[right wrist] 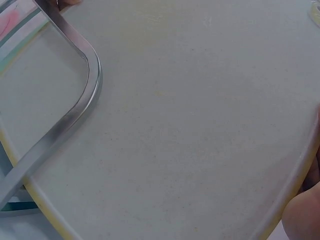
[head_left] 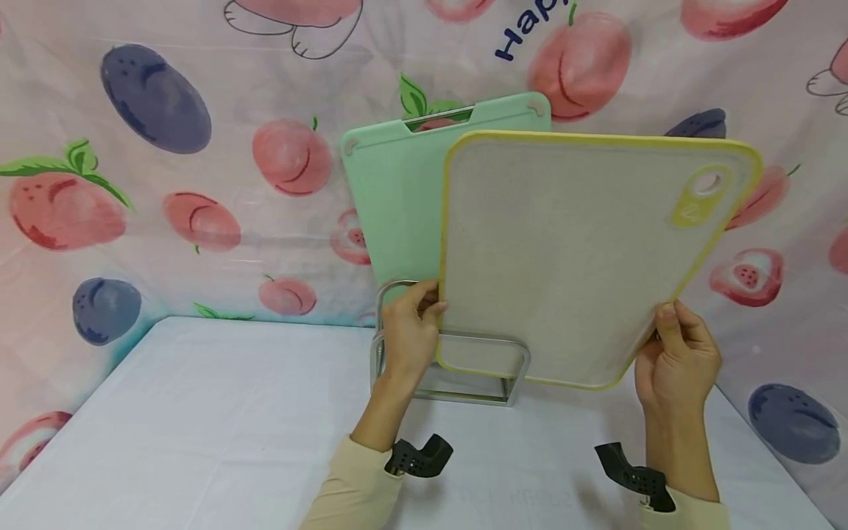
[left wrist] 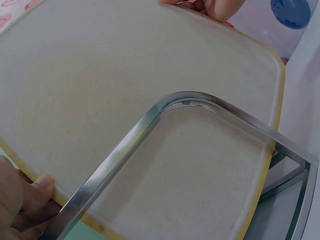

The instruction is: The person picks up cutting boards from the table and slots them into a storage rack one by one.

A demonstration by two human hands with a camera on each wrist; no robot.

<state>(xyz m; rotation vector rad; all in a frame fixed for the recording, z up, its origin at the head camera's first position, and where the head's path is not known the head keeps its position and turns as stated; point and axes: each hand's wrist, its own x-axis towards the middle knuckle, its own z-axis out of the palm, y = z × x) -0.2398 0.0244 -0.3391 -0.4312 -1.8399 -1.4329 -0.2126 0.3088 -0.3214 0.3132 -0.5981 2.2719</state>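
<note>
Head view: both hands hold a large yellow-rimmed, off-white plastic cutting board (head_left: 583, 258), tilted, its lower edge down behind the front loop of a bent-metal rod rack (head_left: 457, 368) on a white-covered table (head_left: 199, 427). Left hand (head_left: 407, 335) pinches the board's left edge near the bottom corner, thumb on the front; right hand (head_left: 676, 361) grips the lower right corner, thumb on the front, fingers curled behind. A mint-green plastic cutting board with a slot handle (head_left: 397, 199) stands upright in the rack just behind, leaning at the fruit-print backdrop cloth (head_left: 165, 184). Left wrist view: the yellow-rimmed board (left wrist: 125, 100) fills the frame with the rack's chrome loop (left wrist: 165, 120) crossing in front of it; left fingers (left wrist: 30, 197) curl on the near rim — the other hand's fingertips (left wrist: 215, 7) show at the far edge. Right wrist view: board face (right wrist: 200, 125) again, the rack loop (right wrist: 75, 100) over its lower left part, only a sliver of the right hand (right wrist: 305, 220) at the rim, so the grip can't be read here. Judged step: the board is partway in a rack slot, not yet seated or standing on its own. Next move likely calls for squaring it upright and keeping its bottom edge between the loops — without knocking the green board.
</note>
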